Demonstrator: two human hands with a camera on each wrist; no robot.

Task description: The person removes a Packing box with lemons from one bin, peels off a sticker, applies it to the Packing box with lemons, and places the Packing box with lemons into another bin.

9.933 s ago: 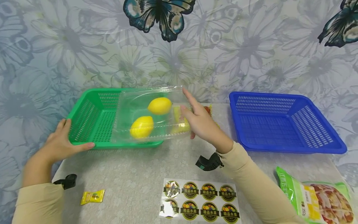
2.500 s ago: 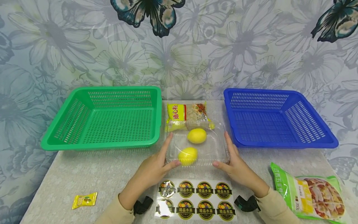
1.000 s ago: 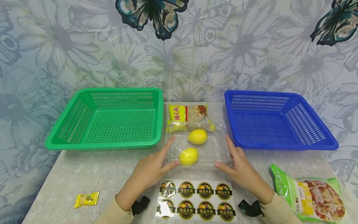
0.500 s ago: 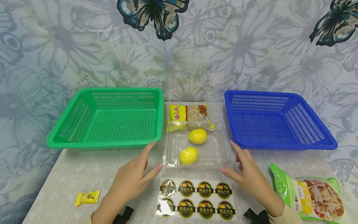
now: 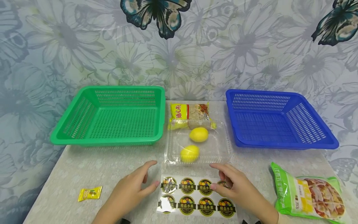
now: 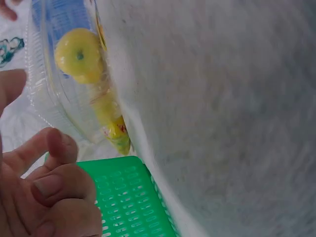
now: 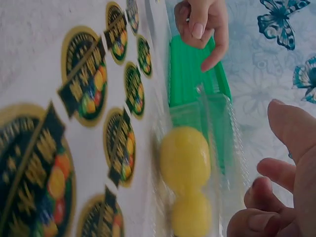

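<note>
A clear plastic box (image 5: 215, 146) stands mid-table, and two lemons (image 5: 190, 153) lie inside it. Just in front of it lies a sheet of round fruit stickers (image 5: 193, 196). My left hand (image 5: 138, 185) hovers relaxed at the sheet's left edge and holds nothing. Over the sheet's top right corner my right hand (image 5: 230, 183) has its fingers loosely bent, the tips at the sticker there. The left wrist view shows the box (image 6: 49, 98), a lemon (image 6: 79, 54) and my left fingers (image 6: 49, 192). The right wrist view shows the stickers (image 7: 89, 94), the lemons (image 7: 185, 158) and my right fingers (image 7: 284, 148).
A green basket (image 5: 106, 142) stands at the back left and a blue basket (image 5: 279, 145) at the back right. A pasta packet (image 5: 190, 111) lies behind the box. A green food bag (image 5: 310, 193) lies front right, a small yellow sachet (image 5: 90, 193) front left.
Both hands have let go of the clear box and drawn back toward me. The right hand has moved over the sticker sheet's top right corner. The box stays where it was set.
</note>
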